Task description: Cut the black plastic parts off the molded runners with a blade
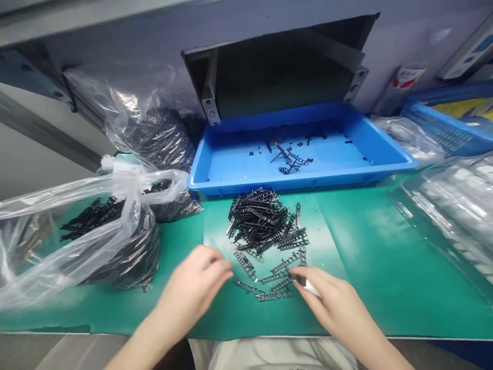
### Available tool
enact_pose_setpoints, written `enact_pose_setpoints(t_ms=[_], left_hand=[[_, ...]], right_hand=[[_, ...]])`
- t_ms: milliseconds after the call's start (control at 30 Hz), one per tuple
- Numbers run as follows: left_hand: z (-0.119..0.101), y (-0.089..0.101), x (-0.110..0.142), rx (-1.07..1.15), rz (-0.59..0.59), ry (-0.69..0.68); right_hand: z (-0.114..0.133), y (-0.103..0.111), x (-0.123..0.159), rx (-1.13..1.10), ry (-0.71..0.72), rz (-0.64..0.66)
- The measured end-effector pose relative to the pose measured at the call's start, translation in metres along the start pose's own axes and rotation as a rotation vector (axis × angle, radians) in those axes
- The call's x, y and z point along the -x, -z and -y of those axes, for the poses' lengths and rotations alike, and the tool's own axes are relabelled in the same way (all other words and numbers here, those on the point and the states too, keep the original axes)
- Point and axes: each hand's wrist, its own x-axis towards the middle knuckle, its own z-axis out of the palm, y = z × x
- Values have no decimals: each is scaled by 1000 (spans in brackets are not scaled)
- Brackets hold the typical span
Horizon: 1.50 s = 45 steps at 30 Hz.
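My left hand [198, 280] hovers left of the loose black plastic strips, slightly blurred. Its fingers are curled together, and whatever they may hold is hidden. My right hand [333, 298] is closed around a small tool with a white handle [313, 289]; its dark tip end lies between thumb and forefinger, beside the strips. Several ladder-like black plastic strips [275, 295] lie scattered between my hands. Behind them rises a heap of similar black plastic parts [258, 218], on a pale sheet [327, 246] over the green table.
A blue tray [246, 184] with a few black pieces stands behind the heap. Clear bags of black parts [131, 246] [157, 139] are at left. Clear plastic trays [454, 205] lie at right, near a blue basket [435, 123] and a bottle [404, 85].
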Motion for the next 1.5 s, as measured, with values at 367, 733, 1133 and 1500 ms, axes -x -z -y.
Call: enact_pose_setpoints(t_ms=[367, 733, 1133, 1500], left_hand=[[-17, -39, 1, 324, 76, 175], [-63, -49, -5, 1608, 306, 706], [-85, -51, -28, 1672, 104, 857], [-87, -49, -26, 1710, 67, 853]], right_hand=[[14, -2, -3, -243, -54, 88], [41, 2, -25, -568, -195, 81], [32, -4, -14, -541, -220, 43], [33, 0, -2, -109, 53, 125]])
